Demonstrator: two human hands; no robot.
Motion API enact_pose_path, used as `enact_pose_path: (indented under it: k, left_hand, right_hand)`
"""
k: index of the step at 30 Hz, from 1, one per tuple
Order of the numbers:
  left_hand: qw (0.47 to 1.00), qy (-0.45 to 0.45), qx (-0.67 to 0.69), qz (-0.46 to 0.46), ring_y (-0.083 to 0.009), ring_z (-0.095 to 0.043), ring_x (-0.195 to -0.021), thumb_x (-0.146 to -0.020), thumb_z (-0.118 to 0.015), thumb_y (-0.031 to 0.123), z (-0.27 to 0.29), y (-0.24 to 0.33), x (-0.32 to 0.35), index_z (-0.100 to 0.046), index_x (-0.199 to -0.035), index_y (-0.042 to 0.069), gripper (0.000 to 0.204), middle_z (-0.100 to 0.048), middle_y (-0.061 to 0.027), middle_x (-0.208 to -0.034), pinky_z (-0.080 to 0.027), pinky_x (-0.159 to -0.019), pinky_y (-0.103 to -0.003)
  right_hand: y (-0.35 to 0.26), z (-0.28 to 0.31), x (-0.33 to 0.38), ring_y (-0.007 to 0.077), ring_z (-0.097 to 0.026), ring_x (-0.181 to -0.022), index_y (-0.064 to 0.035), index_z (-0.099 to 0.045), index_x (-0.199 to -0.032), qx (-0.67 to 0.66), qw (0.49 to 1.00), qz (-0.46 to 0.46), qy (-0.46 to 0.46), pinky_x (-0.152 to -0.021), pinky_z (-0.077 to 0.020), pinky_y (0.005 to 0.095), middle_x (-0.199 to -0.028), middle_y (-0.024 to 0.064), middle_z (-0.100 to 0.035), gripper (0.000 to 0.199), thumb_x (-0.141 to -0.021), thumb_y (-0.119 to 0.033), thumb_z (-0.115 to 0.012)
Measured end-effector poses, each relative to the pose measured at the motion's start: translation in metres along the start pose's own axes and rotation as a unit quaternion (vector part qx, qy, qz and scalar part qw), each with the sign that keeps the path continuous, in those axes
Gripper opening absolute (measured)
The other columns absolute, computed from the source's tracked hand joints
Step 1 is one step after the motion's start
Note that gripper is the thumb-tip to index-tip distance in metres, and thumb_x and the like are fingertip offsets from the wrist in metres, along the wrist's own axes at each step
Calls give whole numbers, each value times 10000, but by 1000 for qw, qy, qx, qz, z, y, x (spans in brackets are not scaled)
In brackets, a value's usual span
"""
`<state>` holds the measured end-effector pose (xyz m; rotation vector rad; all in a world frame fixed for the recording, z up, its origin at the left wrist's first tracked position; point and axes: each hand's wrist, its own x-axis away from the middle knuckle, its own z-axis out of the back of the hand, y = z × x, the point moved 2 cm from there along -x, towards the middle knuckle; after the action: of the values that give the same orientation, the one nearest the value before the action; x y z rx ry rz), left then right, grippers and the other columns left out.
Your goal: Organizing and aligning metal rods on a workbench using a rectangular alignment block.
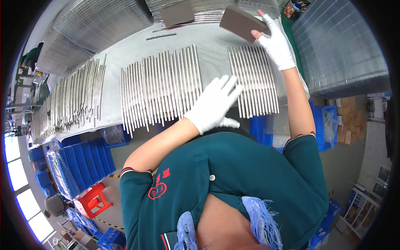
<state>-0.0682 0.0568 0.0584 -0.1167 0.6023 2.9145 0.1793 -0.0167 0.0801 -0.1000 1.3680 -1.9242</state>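
Note:
My right hand [275, 43], in a white glove, holds a brown rectangular block [242, 23] tilted above the far right of the white table [125, 52]. Below it lies a row of shiny metal rods [253, 81] laid side by side. My left hand [214, 104], also white-gloved, hovers flat with fingers spread over the table's near edge, between that row and a wider row of metal rods [160, 89]. It holds nothing.
A third batch of metal rods [77, 98] lies at the left. Stacks of clear trays [104, 18] stand at the back and a further tray stack [339, 50] at the right. Another brown block [177, 14] rests far back. Blue crates [85, 160] and a red stool [93, 200] sit below.

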Motion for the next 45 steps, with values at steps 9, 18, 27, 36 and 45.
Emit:
enact_pose_path:
  k: [9, 18, 27, 36, 45]
  left_hand:
    - [989, 82, -118, 20, -393, -437, -1303, -670, -802, 202, -42, 12, -11, -436, -1406, 32, 840, -452, -204, -1373, -373, -1108, -456]
    - [991, 92, -92, -9, -419, -460, -1285, -700, -754, 166, -40, 9, -4, -443, -1383, 21, 764, -450, -234, -1375, -381, -1105, -473]
    - [992, 99, -77, -8, -420, -474, -1281, -735, -721, 173, -41, 9, -5, -459, -1361, 12, 698, -459, -246, -1385, -387, -1105, -472]
    - [992, 89, -85, 0, -411, -462, -1303, -736, -743, 251, -44, 7, -2, -452, -1389, 36, 747, -463, -235, -1397, -381, -1108, -469]
    - [998, 47, -30, 8, -393, -437, -1325, -641, -821, 477, -20, 8, 2, -433, -1437, 158, 941, -471, -198, -1390, -350, -1118, -475]
  right_hand:
    - [12, 4, 47, 299, -617, -1127, -183, -551, -1370, 150, 985, 48, -72, -964, -481, 364, -1229, 149, -632, 528, -868, -216, -715]
    - [-16, 22, 43, 91, -591, -1115, -64, -562, -1376, -149, 973, -63, -166, -975, -490, 251, -1303, 23, -630, 513, -880, 11, -670]
    - [-23, 24, 48, 151, -580, -1199, -37, -614, -1322, -69, 945, -113, -298, -1054, -449, 291, -1296, 58, -645, 472, -860, 25, -687]
    - [-5, 31, 58, 153, -605, -1151, -55, -644, -1285, -37, 965, -39, -258, -990, -491, 268, -1235, 76, -661, 473, -828, 55, -687]
    - [5, 91, 73, 137, -600, -1114, -102, -565, -1393, -55, 998, -20, 11, -956, -490, 271, -1331, 49, -602, 569, -858, -11, -734]
